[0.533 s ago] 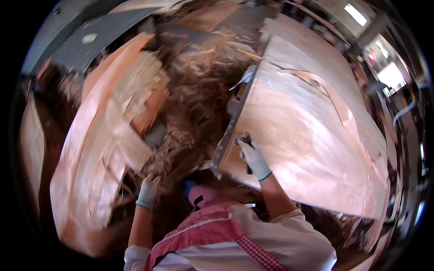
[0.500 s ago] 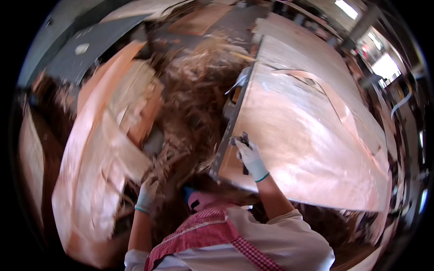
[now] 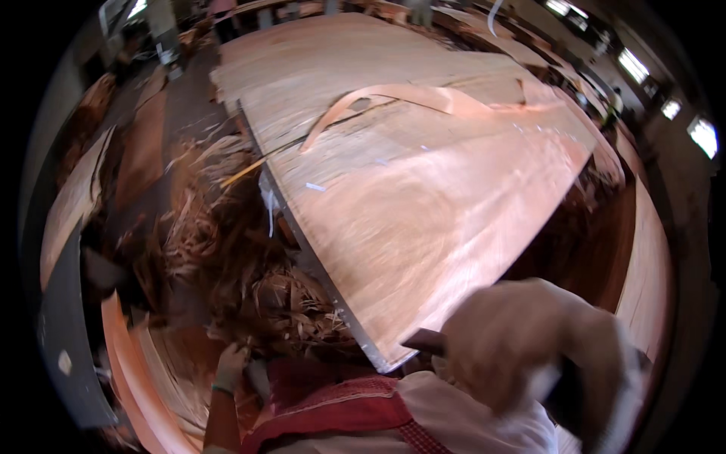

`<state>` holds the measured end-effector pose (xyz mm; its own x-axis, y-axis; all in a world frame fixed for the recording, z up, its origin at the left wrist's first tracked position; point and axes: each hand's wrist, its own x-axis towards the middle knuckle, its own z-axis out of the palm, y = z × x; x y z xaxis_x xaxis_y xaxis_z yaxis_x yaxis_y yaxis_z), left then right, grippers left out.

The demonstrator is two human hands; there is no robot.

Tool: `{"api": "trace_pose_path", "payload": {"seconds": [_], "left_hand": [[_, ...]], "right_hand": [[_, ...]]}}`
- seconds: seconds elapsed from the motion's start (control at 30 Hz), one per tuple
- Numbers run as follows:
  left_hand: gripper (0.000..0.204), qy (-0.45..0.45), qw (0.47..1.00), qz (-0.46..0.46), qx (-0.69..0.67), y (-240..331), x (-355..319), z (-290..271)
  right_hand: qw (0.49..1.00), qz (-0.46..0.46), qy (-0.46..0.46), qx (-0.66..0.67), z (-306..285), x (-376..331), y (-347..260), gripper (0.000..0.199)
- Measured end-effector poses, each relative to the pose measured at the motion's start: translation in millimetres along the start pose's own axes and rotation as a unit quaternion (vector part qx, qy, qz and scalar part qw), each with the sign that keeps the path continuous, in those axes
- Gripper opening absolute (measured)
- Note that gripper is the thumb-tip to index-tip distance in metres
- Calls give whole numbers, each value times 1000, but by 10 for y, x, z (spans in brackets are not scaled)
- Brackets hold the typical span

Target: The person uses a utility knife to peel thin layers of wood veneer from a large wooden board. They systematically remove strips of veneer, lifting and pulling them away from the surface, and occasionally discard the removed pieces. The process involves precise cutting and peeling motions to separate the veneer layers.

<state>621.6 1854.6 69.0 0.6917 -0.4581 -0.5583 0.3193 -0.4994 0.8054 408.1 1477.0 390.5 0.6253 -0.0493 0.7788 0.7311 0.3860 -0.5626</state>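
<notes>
the right hand, gloved, has lifted off the veneer sheet it was pressing half a second ago and now looms blurred at five o'clock, close to the camera; its grip seems closed on a dark, flat tool, though blur keeps that uncertain. the left hand is low at seven o'clock, at the edge of the scrap veneer strips; i cannot tell its grip. the sheet now fills the centre on the surface, a curled strip at twelve o'clock, so work on that edge looks paused.
</notes>
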Motion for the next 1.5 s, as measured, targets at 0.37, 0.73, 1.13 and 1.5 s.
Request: {"api": "trace_pose_path", "payload": {"seconds": [0.37,0.73,1.13,1.5], "left_hand": [[38,-127,956,212,161,2245,3031,-335],[62,-2,842,294,453,2926,4892,-284],[21,-169,848,369,340,4188,5945,-806],[20,-148,814,414,379,5365,6235,-1477]], "right_hand": [[951,-1,33,-308,749,1473,1039,28],[862,37,96,-497,529,2419,1640,32],[896,5,113,-429,-510,2872,1988,16],[919,-32,146,-365,-1138,3572,2898,16]]}}
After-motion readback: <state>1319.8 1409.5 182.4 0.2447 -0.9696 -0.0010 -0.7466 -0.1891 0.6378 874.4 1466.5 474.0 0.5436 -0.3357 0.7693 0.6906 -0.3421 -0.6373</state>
